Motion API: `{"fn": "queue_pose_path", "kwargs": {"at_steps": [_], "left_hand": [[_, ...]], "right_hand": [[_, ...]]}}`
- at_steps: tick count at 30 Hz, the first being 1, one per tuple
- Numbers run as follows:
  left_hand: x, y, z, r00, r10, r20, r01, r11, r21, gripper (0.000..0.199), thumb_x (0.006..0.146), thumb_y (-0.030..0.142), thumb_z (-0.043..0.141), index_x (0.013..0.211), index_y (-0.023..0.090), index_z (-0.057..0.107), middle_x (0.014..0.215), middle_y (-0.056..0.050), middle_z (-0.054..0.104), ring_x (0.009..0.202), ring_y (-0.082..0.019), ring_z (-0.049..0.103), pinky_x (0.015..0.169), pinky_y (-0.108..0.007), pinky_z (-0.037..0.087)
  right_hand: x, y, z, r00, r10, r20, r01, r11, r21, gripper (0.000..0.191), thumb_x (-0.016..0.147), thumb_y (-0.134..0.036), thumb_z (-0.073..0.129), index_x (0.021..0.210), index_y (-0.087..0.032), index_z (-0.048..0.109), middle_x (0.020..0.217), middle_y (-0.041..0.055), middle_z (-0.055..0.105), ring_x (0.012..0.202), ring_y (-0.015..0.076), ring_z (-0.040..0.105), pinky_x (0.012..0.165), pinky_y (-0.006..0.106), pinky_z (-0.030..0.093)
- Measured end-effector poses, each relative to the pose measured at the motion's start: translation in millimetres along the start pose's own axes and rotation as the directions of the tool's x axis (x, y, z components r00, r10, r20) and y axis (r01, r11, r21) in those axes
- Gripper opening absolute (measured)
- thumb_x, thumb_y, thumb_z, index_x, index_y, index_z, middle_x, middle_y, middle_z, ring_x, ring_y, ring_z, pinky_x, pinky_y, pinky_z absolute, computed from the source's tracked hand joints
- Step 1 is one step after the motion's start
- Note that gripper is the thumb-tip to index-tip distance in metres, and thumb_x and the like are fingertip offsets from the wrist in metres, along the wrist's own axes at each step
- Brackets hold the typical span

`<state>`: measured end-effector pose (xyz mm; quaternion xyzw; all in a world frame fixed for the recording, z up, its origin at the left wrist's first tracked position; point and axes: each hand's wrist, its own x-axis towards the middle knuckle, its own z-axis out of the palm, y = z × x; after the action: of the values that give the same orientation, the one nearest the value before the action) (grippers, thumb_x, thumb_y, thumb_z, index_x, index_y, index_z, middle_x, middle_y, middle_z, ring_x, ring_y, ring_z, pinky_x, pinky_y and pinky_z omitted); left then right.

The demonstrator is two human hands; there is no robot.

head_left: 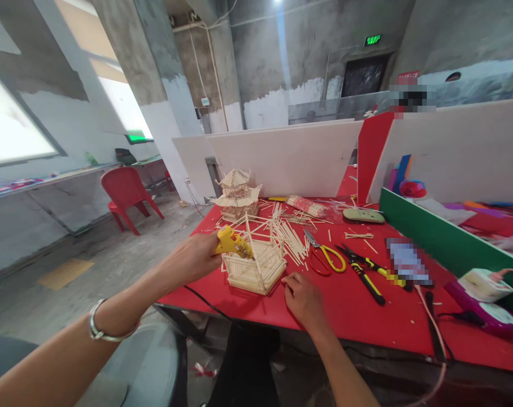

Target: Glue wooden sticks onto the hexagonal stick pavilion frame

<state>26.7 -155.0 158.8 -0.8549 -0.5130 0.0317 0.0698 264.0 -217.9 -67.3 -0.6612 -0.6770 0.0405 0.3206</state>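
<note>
Wrapped round a yellow glue gun (231,241), my left hand (198,257) holds it over the left part of a small wooden-stick frame (256,271). The gun's front end is inside the frame's railing. My right hand (301,294) rests on the red table at the frame's right corner, its fingers curled; whether something small is between them is hidden. Behind the frame stands a tiered stick pagoda (237,195). Loose sticks (288,234) lie to the right of the frame.
Scissors (324,252), pliers (362,274), a phone (409,261) and a green case (364,215) lie on the red table (345,316). A purple power strip (489,316) is at the right, near a green divider (443,243). A black cable crosses the front edge.
</note>
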Motion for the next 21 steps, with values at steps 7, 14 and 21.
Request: {"fn": "queue_pose_path", "kwargs": {"at_steps": [7, 14, 21], "left_hand": [[-0.6, 4.3, -7.4, 1.000, -0.001, -0.001, 0.001, 1.000, 0.020, 0.018, 0.077, 0.023, 0.044, 0.082, 0.018, 0.060, 0.078, -0.010, 0.065, 0.072, -0.024, 0.061, 0.059, -0.032, 0.035], [5.6, 13.6, -17.5, 1.000, 0.011, 0.009, -0.012, 0.998, 0.059, 0.017, 0.077, 0.021, 0.045, 0.083, 0.017, 0.061, 0.078, -0.010, 0.065, 0.069, -0.024, 0.061, 0.057, -0.032, 0.035], [13.7, 17.5, -21.5, 0.995, 0.096, 0.003, -0.096, 0.993, 0.068, 0.019, 0.077, 0.018, 0.046, 0.087, 0.018, 0.062, 0.079, -0.009, 0.067, 0.069, -0.023, 0.063, 0.056, -0.031, 0.035]], "right_hand": [[-0.6, -1.1, -1.1, 1.000, 0.007, 0.004, -0.007, 1.000, 0.004, 0.027, 0.089, -0.013, 0.050, 0.101, -0.024, 0.072, 0.099, 0.0032, 0.068, 0.092, 0.0163, 0.064, 0.079, 0.025, 0.044], [-0.5, -1.0, -2.1, 1.000, 0.010, 0.015, -0.010, 1.000, -0.001, 0.026, 0.088, -0.014, 0.051, 0.101, -0.023, 0.072, 0.098, 0.0029, 0.069, 0.092, 0.0164, 0.064, 0.079, 0.025, 0.044], [0.3, -2.5, -3.6, 1.000, 0.013, 0.016, -0.013, 1.000, 0.003, 0.028, 0.088, -0.013, 0.051, 0.101, -0.024, 0.072, 0.100, 0.0037, 0.069, 0.093, 0.0168, 0.064, 0.080, 0.026, 0.044]]}}
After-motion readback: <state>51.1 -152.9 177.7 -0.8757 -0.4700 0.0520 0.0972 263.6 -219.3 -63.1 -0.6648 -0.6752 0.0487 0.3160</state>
